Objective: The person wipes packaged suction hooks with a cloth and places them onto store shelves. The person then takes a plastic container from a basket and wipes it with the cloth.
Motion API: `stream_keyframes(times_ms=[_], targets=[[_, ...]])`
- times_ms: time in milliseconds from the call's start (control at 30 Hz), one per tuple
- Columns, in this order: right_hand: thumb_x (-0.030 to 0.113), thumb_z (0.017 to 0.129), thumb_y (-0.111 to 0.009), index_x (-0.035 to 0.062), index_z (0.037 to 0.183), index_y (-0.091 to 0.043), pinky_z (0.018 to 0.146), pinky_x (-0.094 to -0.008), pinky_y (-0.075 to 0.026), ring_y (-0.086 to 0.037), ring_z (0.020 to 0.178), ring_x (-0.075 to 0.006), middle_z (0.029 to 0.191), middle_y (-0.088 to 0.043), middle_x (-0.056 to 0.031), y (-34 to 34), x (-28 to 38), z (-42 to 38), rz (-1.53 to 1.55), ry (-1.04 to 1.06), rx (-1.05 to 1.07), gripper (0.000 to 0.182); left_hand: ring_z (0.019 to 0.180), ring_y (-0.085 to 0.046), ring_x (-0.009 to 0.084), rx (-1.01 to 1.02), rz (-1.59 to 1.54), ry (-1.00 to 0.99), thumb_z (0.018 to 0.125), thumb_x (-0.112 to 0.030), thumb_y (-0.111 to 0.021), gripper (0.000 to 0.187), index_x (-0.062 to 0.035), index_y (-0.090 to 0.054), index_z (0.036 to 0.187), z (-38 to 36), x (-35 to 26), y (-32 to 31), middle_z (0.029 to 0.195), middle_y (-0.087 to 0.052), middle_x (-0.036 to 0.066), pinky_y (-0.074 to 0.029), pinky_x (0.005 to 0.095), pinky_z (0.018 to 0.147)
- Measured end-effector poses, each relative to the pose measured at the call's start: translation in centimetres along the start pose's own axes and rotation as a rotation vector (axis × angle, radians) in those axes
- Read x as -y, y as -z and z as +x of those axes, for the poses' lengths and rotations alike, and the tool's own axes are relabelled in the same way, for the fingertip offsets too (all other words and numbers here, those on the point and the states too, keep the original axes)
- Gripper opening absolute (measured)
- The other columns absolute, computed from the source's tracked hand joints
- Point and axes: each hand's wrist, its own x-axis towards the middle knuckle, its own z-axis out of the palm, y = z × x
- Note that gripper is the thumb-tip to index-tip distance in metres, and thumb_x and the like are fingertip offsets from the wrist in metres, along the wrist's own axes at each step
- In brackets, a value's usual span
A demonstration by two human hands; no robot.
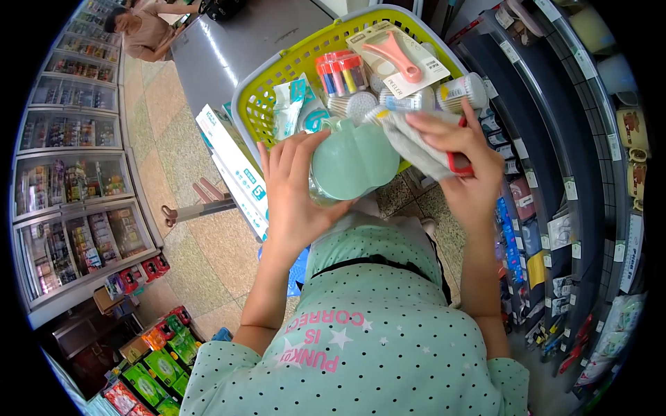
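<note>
My left hand (295, 184) is wrapped round a mint-green plastic container (357, 159) with a rounded, lobed lid and a clear lower part, tilted in front of my body. My right hand (458, 152) grips a whitish-grey cloth (420, 142) with red edging, its near end right at the container's edge. Just beyond both hands is a yellow-green basket (274, 59) with a grey rim. Inside it are a carded coral peeler (399, 59), a red-topped tub of coloured pens (341, 73), several cotton swab tubs (461, 91) and a teal-and-white packet (290, 104).
A grey counter (243, 45) stands behind the basket, and a white box (236, 170) sits at its left side. Stocked shelves (541, 145) run close along my right. Glass-doored cabinets (69, 177) line the far left. Another person (149, 31) is at the counter's far end.
</note>
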Motion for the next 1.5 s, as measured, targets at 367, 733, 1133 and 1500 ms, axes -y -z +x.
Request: stream_keyframes(times_ms=[367,733,1133,1500], targets=[[-0.009,0.065,-0.07,0.0098,0.088,-0.07,0.114,-0.0557,-0.03,-0.07,0.104,-0.023,0.093,-0.075,0.0011,-1.8,-2.3,-2.0,-0.072,-0.002,0.141,0.029,0.113,-0.05,0.0353,-0.034,0.124,-0.02,0.046,-0.017,-0.09,0.081,-0.0069,-0.06,0.121,-0.1,-1.3,0.5,0.117,-0.056,0.013,-0.034,0.0465,0.103],[-0.007,0.071,-0.068,0.0096,0.085,-0.069,0.113,-0.0554,-0.031,-0.071,0.099,-0.0227,0.095,-0.075,-0.0015,1.5,0.4,-1.7,-0.028,-0.054,0.159,0.022,0.115,-0.051,0.0342,-0.017,0.043,-0.003,0.047,-0.018,-0.092,0.086,-0.0077,-0.058,0.125,-0.2,-0.8,0.3,0.119,-0.054,0.013,-0.028,0.0503,0.109],[-0.012,0.067,-0.064,0.0088,0.096,-0.07,0.112,-0.0549,-0.034,-0.071,0.098,-0.0242,0.087,-0.073,-0.0002,-3.5,2.6,-1.5,0.031,-0.028,0.141,0.036,0.113,-0.055,0.0324,-0.031,-0.054,0.015,0.05,-0.012,-0.088,0.102,-0.0059,-0.041,0.141,-0.4,-0.6,-0.2,0.113,-0.056,0.012,-0.015,0.0609,0.116],[-0.004,0.073,-0.071,0.0093,0.085,-0.062,0.113,-0.0551,-0.032,-0.069,0.106,-0.0233,0.105,-0.074,-0.0046,-5.2,2.8,0.9,0.046,0.083,0.135,0.021,0.113,-0.055,0.0325,-0.077,-0.051,0.02,0.049,-0.008,-0.086,0.112,-0.0043,-0.033,0.147,-0.5,-0.6,-0.2,0.113,-0.058,0.013,-0.015,0.06,0.116]])
